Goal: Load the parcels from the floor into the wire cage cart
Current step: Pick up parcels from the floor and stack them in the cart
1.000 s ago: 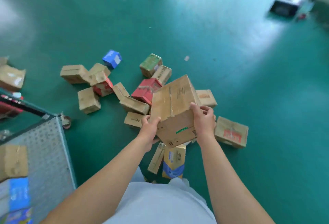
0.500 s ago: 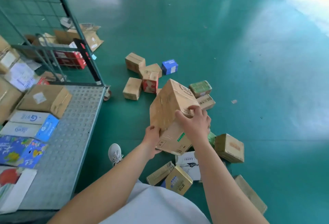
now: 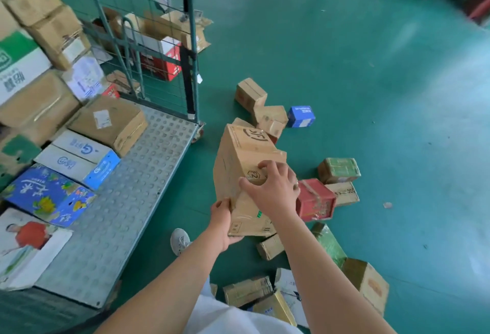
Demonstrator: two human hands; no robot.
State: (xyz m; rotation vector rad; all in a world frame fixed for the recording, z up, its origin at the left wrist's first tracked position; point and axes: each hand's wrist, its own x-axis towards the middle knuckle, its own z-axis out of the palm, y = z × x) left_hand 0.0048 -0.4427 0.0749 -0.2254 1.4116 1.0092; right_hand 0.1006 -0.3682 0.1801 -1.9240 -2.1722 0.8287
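Tilted brown parcel [image 3: 246, 158] above floor

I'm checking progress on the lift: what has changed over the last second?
The cardboard box has been lifted clear of the pile and carried left toward the cart; the view has swung left with it. The right hand has shifted from the box's side onto its top. The left hand still grips its lower corner. The parcels on the floor lie as before.

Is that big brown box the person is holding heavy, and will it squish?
Probably not very heavy: the cardboard box is held up off the floor, with the left hand under a bottom corner and the right hand on its side. It looks stiff, since its sides stay flat. The shiny tape might make it a bit slippery.
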